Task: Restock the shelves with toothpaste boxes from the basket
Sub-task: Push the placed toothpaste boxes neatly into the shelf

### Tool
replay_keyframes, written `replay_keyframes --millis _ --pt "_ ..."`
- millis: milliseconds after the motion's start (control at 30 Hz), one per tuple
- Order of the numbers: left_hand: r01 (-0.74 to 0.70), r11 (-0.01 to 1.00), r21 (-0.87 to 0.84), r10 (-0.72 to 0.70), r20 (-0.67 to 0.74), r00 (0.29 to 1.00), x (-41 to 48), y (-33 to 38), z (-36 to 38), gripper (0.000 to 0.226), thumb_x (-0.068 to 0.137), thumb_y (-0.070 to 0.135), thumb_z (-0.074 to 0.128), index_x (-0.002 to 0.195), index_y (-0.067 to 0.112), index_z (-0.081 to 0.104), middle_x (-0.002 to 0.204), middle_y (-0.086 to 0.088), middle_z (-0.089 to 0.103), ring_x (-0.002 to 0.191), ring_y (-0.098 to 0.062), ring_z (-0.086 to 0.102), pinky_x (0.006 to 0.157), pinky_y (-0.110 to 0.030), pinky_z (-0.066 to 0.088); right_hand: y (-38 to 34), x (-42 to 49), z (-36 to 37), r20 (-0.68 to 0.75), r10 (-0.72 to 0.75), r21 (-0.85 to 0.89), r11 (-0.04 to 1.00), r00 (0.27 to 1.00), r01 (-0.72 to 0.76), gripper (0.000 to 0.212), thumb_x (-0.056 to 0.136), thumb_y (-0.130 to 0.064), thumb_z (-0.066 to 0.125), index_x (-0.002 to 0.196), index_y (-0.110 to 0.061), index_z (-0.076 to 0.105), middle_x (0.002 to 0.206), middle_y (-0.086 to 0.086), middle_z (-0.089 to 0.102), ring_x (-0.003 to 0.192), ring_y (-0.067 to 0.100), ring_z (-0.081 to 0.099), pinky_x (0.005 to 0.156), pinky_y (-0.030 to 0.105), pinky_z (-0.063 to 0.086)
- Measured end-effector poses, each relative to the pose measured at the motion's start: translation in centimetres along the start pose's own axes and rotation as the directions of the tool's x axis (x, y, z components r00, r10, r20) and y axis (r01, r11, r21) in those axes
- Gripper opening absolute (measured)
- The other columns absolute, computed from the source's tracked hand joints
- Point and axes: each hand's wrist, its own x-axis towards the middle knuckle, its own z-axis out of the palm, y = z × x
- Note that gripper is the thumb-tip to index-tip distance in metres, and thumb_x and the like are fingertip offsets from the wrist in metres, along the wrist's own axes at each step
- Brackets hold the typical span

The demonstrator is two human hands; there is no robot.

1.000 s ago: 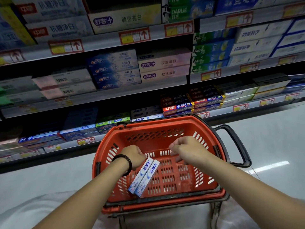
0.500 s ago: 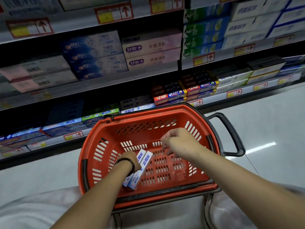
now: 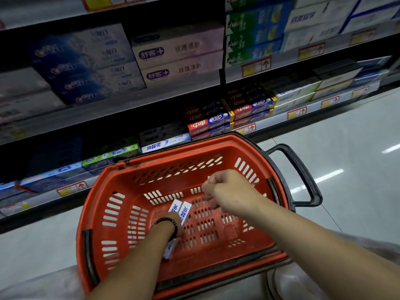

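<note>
A red plastic basket [image 3: 104, 204] stands in front of me, close to the shelves. My left hand [image 3: 173, 220], with a dark bracelet at the wrist, reaches down inside it and grips two white-and-blue toothpaste boxes [image 3: 184, 212] side by side. Their far ends stick out past my fingers, and a near end shows under my wrist. My right hand [image 3: 229, 191] hovers over the right half of the basket with its fingers loosely curled, holding nothing. Matching white-and-blue boxes [image 3: 164, 144] lie on the lowest shelf just behind the basket's far rim.
The basket's black handle [image 3: 303, 169] sticks out to the right over the pale glossy floor. Shelves of stacked toothpaste boxes fill the view ahead, with red boxes [image 3: 207, 124] right of the white-and-blue ones and green ones [image 3: 108, 156] to their left. The basket rests on a metal frame.
My left hand has sunk deeper into the basket and nearer to me, still holding the two boxes. My right hand stays hovering above the basket. The view has tilted down toward the lower shelves.
</note>
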Motion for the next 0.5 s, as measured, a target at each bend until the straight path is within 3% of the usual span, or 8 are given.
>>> replay_keyframes --millis 200,367,433,500 --pt "-0.094 0.995 0.025 0.095 -0.048 0.994 1.4 0.7 0.1 0.045 0.092 0.039 0.072 0.133 0.02 0.069 0.142 -0.006 0.061 0.125 -0.025 0.059 0.105 -0.033 0.052 -0.1 0.4 -0.4 -0.015 0.006 0.031 1.0 1.0 -0.005 0.019 0.098 -0.027 0.065 0.086 -0.015 0.073 0.088 -0.007 0.075 0.082 0.012 0.066 0.075 0.036 0.052" --pt "-0.074 0.997 0.01 0.074 -0.005 0.997 1.4 0.9 1.3 0.045 0.09 0.033 0.07 0.135 0.038 0.066 0.148 -0.006 0.04 0.132 -0.024 0.053 0.109 -0.031 0.047 -0.6 0.5 -0.3 -0.014 0.002 0.032 0.999 1.0 -0.002 0.016 0.095 -0.026 0.064 0.09 -0.016 0.076 0.092 -0.005 0.077 0.091 0.017 0.073 0.082 0.041 0.061" --pt "-0.062 0.998 0.023 0.061 0.01 0.998 1.2 1.3 1.3 0.048 0.09 0.037 0.064 0.138 0.044 0.061 0.157 -0.012 0.027 0.139 -0.029 0.044 0.115 -0.034 0.044 -0.6 0.5 -0.3 -0.006 0.003 0.03 1.0 1.0 -0.003 0.016 0.095 -0.025 0.064 0.092 -0.016 0.076 0.09 -0.003 0.078 0.09 0.017 0.074 0.08 0.039 0.06" --pt "-0.036 0.998 0.057 0.034 0.037 0.999 1.6 1.5 1.6 0.054 0.089 0.044 0.061 0.143 0.043 0.056 0.158 -0.017 0.029 0.143 -0.035 0.038 0.115 -0.041 0.044 -0.6 0.4 -0.3 -0.004 0.004 0.033 0.999 1.0 -0.004 0.016 0.095 -0.025 0.063 0.091 -0.017 0.076 0.089 -0.002 0.079 0.089 0.019 0.075 0.079 0.04 0.061"
